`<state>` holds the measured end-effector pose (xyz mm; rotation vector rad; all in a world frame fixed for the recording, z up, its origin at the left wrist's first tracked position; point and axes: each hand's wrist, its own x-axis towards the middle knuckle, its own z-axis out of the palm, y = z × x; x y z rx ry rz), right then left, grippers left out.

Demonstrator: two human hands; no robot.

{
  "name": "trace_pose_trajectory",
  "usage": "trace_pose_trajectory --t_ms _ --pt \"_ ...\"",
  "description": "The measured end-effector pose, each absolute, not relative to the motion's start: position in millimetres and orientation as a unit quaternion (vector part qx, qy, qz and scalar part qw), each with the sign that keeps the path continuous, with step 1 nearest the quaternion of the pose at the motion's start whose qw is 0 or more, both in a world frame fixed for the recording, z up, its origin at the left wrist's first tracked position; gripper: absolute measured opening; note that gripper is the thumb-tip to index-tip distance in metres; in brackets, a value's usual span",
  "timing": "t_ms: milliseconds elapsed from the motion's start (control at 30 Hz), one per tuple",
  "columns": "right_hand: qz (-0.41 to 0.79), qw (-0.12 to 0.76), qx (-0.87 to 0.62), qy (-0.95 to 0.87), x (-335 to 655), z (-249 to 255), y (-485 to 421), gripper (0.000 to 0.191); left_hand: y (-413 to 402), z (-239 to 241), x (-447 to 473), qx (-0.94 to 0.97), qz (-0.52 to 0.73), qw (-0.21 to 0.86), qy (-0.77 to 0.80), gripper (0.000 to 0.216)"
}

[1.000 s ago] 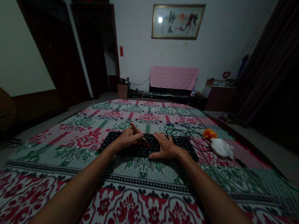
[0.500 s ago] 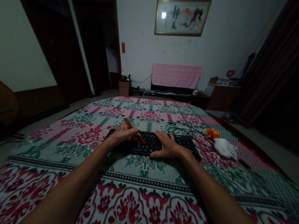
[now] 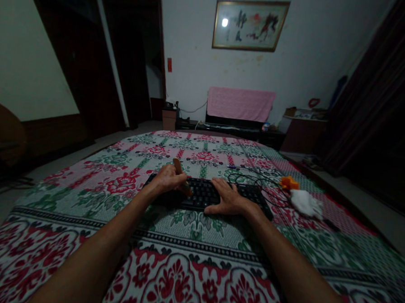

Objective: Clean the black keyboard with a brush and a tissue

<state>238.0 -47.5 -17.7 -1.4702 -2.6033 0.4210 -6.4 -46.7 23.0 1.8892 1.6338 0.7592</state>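
A black keyboard (image 3: 200, 197) lies flat on the patterned cloth in front of me. My left hand (image 3: 169, 178) is closed around a brown wooden brush (image 3: 177, 165); its handle sticks up above my fist and its lower end meets the keys left of the middle. That lower end is dark and partly hidden, so its bristles are hard to make out. My right hand (image 3: 227, 198) rests palm down across the right part of the keyboard, fingers spread towards the back edge and thumb along the front edge.
A black cable (image 3: 245, 176) loops behind the keyboard. To the right lie an orange object (image 3: 289, 182), a crumpled white cloth-like item (image 3: 306, 203) and a thin dark tool (image 3: 331, 224). A red, green and white cloth (image 3: 196, 264) covers the table. Further back hangs a pink towel (image 3: 240, 104).
My left hand has moved the brush slightly left over the keys, and its handle stands more upright. My right hand stays in place on the keyboard. The view has shifted a little.
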Motion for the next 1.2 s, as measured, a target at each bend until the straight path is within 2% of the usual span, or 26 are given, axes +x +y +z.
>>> trace_pose_trajectory --t_ms 600,833,1067,1200 --pt "0.149 0.068 -0.481 -0.862 240.5 -21.0 -44.8 0.118 -52.9 28.3 -2.4 0.674 0.319 0.288 0.601 0.024" --pt "0.150 0.059 -0.482 -0.861 239.1 -15.8 -48.6 0.119 -51.0 40.8 -15.6 0.665 0.264 0.234 0.658 0.021" --pt "0.148 0.056 -0.487 -0.859 238.7 -16.8 -48.4 0.122 -48.5 32.7 -8.2 0.645 0.344 0.249 0.635 0.026" --pt "0.150 0.058 -0.485 -0.860 238.9 -17.8 -47.4 0.121 -48.9 21.8 -1.6 0.672 0.343 0.248 0.608 0.029"
